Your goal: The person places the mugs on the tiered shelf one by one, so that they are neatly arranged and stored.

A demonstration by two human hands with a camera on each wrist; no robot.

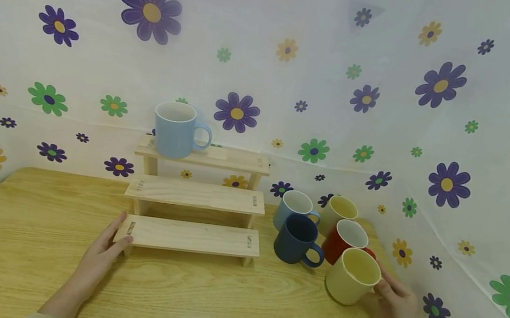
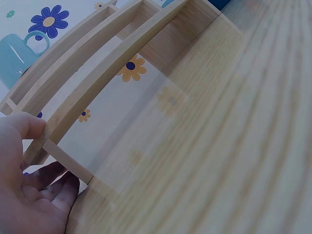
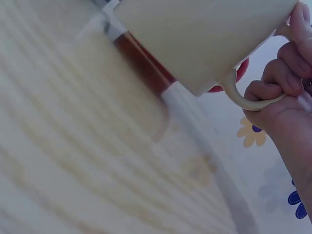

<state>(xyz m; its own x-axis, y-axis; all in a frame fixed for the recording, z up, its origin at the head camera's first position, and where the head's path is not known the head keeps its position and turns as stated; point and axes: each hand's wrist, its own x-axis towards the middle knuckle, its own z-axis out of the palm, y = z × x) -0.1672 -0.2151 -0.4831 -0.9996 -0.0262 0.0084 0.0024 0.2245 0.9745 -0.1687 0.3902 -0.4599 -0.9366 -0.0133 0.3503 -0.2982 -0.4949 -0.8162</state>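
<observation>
a person's right hand (image 1: 397, 304) grasps a cream mug (image 1: 348, 282) by the handle, fingers curled through it, while the left hand (image 1: 102, 249) grips the left end of the bottom step of a wooden stand (image 1: 193, 237). just beyond the right hand's grip is a red mug (image 1: 336, 246), with a yellow mug (image 1: 342, 208) behind; farther left of that grip, a dark blue mug (image 1: 292, 243) is in front of a pale blue mug (image 1: 283, 213). beyond the left hand's grip, a light blue mug (image 1: 174, 133) sits on the top step.
</observation>
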